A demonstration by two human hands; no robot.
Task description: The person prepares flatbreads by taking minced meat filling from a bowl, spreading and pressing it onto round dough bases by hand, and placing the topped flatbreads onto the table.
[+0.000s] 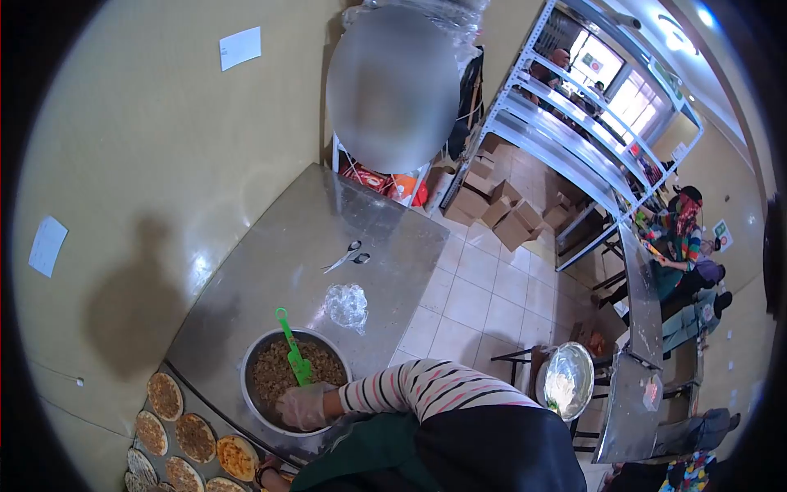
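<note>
My right hand [303, 407], in a clear plastic glove, reaches into a round metal bowl [245, 392] of brown minced meat [275, 371]. Its fingers curl into the meat at the near side, with the tips hidden. A green spatula [297, 357] stands in the same bowl, its handle leaning over the far rim. At the lower edge, beside an orange-topped flatbread [237, 457], only a small part of my left hand [274, 477] and its wrist shows; its fingers are hidden. Several round flatbreads [196, 436] with brown topping lie left of the bowl.
Scissors [348, 257] and crumpled clear plastic [346, 307] lie on the metal table [270, 238]. Cardboard boxes [512, 217] sit on the tiled floor near a metal shelf [557, 135]. Another large bowl [566, 381] stands at right. Several people work farther off by other tables.
</note>
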